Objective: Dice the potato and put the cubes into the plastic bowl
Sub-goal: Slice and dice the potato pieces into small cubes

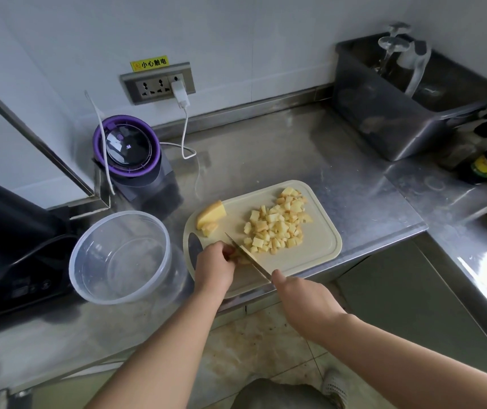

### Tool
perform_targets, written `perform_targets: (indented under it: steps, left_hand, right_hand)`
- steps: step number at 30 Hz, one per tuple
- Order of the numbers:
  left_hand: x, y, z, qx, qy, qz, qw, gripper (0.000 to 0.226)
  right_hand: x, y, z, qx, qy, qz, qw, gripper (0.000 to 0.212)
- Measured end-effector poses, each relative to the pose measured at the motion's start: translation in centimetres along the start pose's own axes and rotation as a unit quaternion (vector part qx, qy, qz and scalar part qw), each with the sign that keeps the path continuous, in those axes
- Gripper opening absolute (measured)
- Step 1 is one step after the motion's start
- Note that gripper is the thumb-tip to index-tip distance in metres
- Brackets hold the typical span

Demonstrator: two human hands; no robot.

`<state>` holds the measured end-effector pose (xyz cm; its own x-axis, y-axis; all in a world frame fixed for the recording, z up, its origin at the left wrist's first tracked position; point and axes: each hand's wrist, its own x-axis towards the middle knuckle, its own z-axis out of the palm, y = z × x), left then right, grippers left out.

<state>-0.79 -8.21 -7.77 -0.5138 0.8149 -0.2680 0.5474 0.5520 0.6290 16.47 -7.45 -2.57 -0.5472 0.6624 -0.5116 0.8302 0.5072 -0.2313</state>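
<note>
Under the curled fingers of your left hand [215, 265], a potato piece [239, 259] is pinned to the cutting board [321, 243]. Your right hand [299, 295] is wrapped round the handle of the knife [258, 268], whose blade sits against that piece, right beside your left fingertips. Beyond the blade lies a heap of cubes [277, 227]. Past your left knuckles rests an uncut potato wedge [211, 215]. The plastic bowl [74, 261] stands just left of your left hand.

A yellow sticker [149, 63] above the wall socket [157, 84] reads "小心触电".
</note>
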Motion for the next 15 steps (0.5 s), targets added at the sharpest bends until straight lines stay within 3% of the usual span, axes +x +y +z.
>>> perform_targets:
  steps: [9,15]
  left_hand:
    - [-0.2,0.0,-0.3,-0.024,-0.011,-0.009,1.0,0.02]
    - [-0.1,-0.6,-0.4,-0.048,-0.002,-0.038,0.998,0.019]
  right_hand:
    - [-1.4,0.1,0.2,0.009,0.056,0.011,0.998,0.048]
    - [-1.6,-0.4,0.0,0.009,0.046,0.003,0.999,0.054]
